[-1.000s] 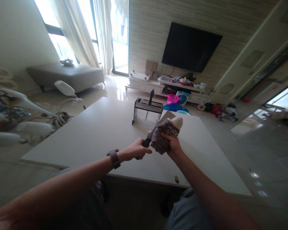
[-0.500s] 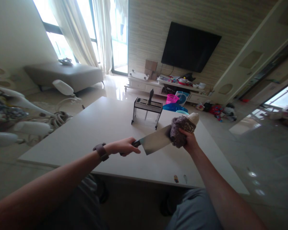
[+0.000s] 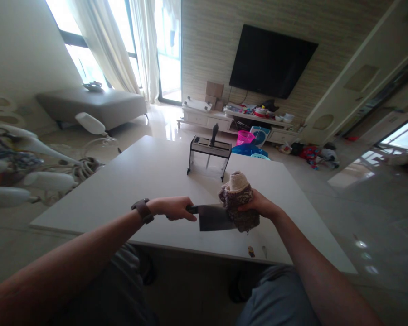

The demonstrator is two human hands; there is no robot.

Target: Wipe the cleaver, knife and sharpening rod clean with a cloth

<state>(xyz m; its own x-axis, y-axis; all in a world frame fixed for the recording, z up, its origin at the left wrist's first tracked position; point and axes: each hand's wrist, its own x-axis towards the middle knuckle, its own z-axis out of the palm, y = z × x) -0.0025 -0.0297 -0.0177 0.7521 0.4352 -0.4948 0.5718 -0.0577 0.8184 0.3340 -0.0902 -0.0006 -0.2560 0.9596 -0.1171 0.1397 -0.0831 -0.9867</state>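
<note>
A broad-bladed cleaver (image 3: 213,218) is held level above the white table (image 3: 146,167), its dark handle in my left hand (image 3: 177,209). My fingers are closed round that handle. On the other side, my right hand (image 3: 261,204) grips a bunched brown-and-cream cloth (image 3: 240,203) that covers the far end of the blade. Behind the cleaver stands a clear knife block (image 3: 209,156) with a dark top. One knife (image 3: 214,134) is in it, its black handle sticking up and its blade visible through the clear side.
Two small items lie near the table's front edge, one yellowish and dark (image 3: 251,251), the other pale (image 3: 264,251). White lamp-like parts and cables (image 3: 51,181) crowd the left side. Past the table are a pink basket (image 3: 245,137) and a low TV cabinet (image 3: 207,121).
My right hand has brought the cloth down and to the left along the blade. The cleaver has turned from slanting upward to nearly level. The knife block stays where it was.
</note>
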